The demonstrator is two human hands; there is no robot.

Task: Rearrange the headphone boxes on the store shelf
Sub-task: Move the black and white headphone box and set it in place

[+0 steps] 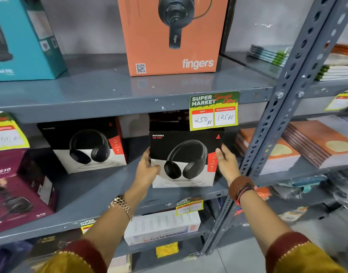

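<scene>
A black and white Rockerz headphone box (186, 152) stands upright near the front of the middle shelf (102, 186). My left hand (147, 170) grips its left edge and my right hand (226, 162) holds its right edge. A second, matching headphone box (84, 144) stands further back to the left, turned slightly. Behind the held box another dark box (167, 116) is partly hidden. On the shelf above stand an orange Fingers box (173, 36) and a teal box (21, 40).
Maroon S10 boxes (17, 186) fill the left of the middle shelf. A price tag (214, 111) hangs from the upper shelf edge over the held box. A perforated grey upright (275, 119) stands just right of my right hand, with stacked notebooks (315, 142) beyond. A white box (161, 225) lies below.
</scene>
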